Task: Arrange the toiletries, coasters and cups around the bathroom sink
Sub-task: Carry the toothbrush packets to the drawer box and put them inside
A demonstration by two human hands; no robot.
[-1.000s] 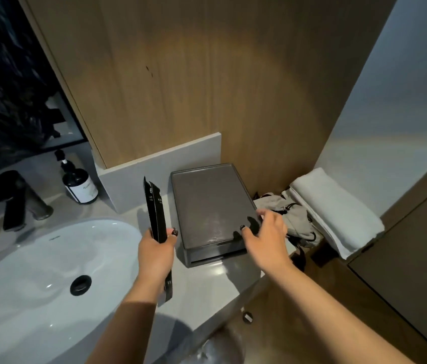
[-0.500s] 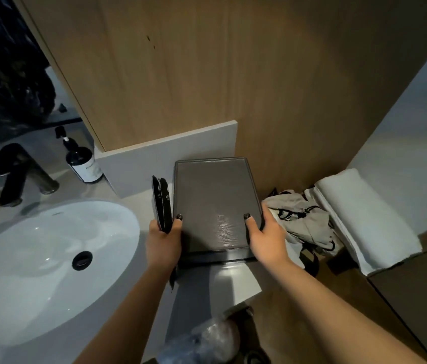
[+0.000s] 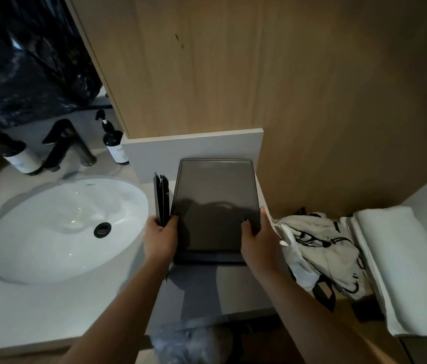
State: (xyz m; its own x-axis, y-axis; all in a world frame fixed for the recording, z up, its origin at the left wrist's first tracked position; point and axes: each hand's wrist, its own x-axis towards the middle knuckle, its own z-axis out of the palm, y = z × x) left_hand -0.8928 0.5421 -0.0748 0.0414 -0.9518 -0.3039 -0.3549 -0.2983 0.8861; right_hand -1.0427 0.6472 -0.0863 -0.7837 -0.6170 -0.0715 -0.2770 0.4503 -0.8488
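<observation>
A dark grey rectangular tray [image 3: 215,195] lies on the pale counter [image 3: 49,306] right of the white sink [image 3: 57,227], its far end against the low backsplash. My right hand [image 3: 259,240] grips the tray's right edge near the front corner. My left hand [image 3: 161,239] holds two flat black sachets [image 3: 161,198] upright, with its thumb pressed on the tray's left edge. Two dark pump bottles with white labels [image 3: 114,145] [image 3: 22,156] stand behind the sink, either side of the black faucet [image 3: 68,145].
A crumpled white-and-black cloth bag [image 3: 320,248] lies right of the tray, beside a folded white towel [image 3: 401,266]. A wood panel wall rises behind the tray. A clear plastic bag [image 3: 191,342] sits below the counter's front edge.
My left hand with the sachets came right to the tray's left edge. The tray has straightened square to the backsplash and both hands now hold its sides. The view tilted down.
</observation>
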